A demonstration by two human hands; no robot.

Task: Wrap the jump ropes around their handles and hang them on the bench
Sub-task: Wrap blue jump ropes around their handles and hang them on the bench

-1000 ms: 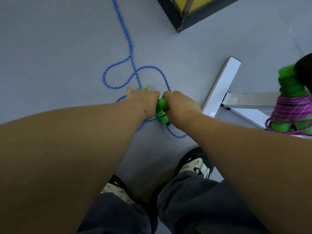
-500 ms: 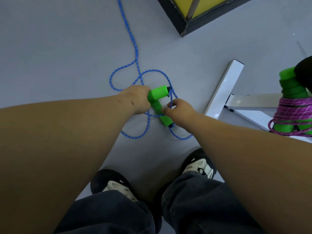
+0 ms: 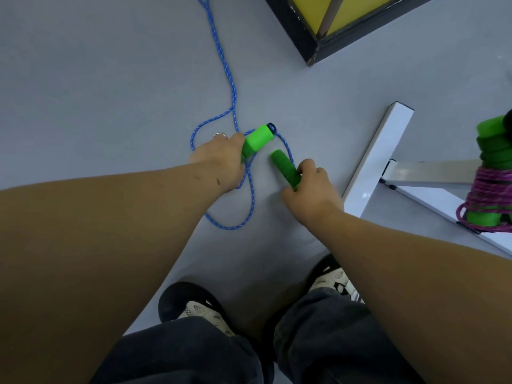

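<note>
A blue jump rope [image 3: 232, 87] lies in loose loops on the grey floor and runs off the top edge. My left hand [image 3: 221, 159] grips one green handle [image 3: 257, 139], which points up and to the right. My right hand [image 3: 310, 189] grips the other green handle [image 3: 284, 167], which points up and to the left. The two handles are apart, with rope between them. At the right edge, a purple jump rope [image 3: 490, 189] is wound around its own green handles [image 3: 496, 151] and sits on the white bench frame [image 3: 376, 159].
A black-framed yellow panel [image 3: 304, 31] lies on the floor at the top right. My two shoes [image 3: 199, 309] and dark trouser legs fill the bottom centre. The bench's white foot bar stands just right of my right hand.
The handles were together under both hands; now each hand holds one handle and they have moved apart, lifted off the floor. The rope loops shifted slightly.
</note>
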